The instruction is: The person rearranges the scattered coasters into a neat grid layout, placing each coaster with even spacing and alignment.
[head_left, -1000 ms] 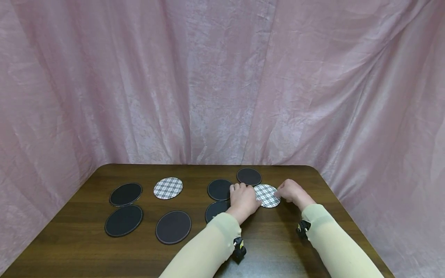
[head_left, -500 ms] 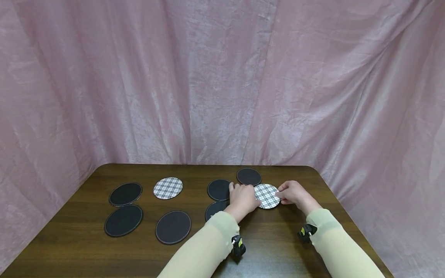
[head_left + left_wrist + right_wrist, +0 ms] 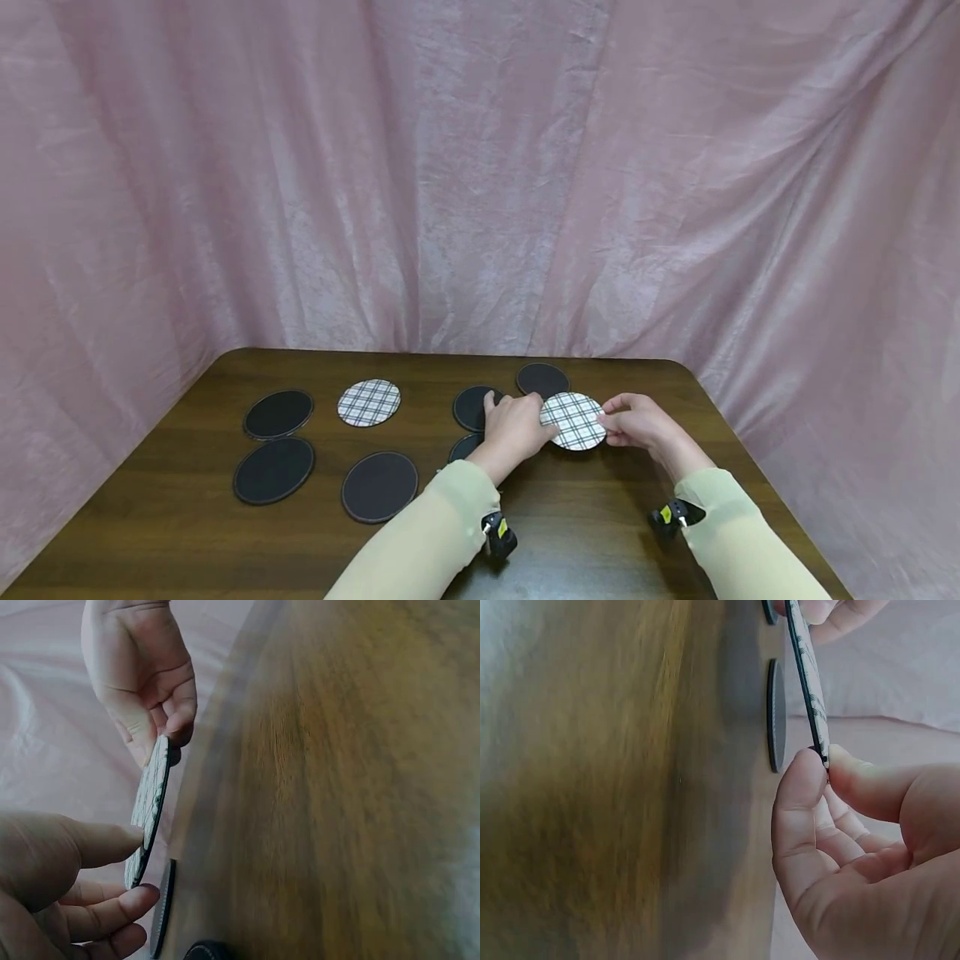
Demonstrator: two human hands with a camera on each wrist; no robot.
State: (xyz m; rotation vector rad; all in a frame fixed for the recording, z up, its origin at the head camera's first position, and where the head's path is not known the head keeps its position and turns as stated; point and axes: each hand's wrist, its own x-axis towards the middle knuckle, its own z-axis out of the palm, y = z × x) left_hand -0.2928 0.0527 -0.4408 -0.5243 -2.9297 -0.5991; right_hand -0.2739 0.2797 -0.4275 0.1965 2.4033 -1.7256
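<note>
A round white coaster with a plaid pattern (image 3: 573, 422) is held up off the table between both hands. The left hand (image 3: 515, 433) pinches its left edge, thumb on the plaid face and fingers beneath, as the left wrist view shows at the coaster (image 3: 152, 795). On the opposite edge, the right hand (image 3: 643, 429) pinches with thumb and forefinger; in the right wrist view its fingertips meet at the rim of the coaster (image 3: 812, 690). The coaster's underside looks dark. A black coaster (image 3: 469, 408) lies partly behind the left hand.
Another plaid coaster (image 3: 369, 402) lies on the brown wooden table (image 3: 187, 500). Black coasters rest at the far left (image 3: 278, 414), below that one (image 3: 273, 471), at centre left (image 3: 380, 487) and near the back edge (image 3: 542, 379). A pink curtain (image 3: 480, 183) hangs behind.
The plaid coaster between the hands has risen from the table and looks slightly larger. Both hands have shifted a little, and the left hand now pinches its edge. The head view has turned slightly.
</note>
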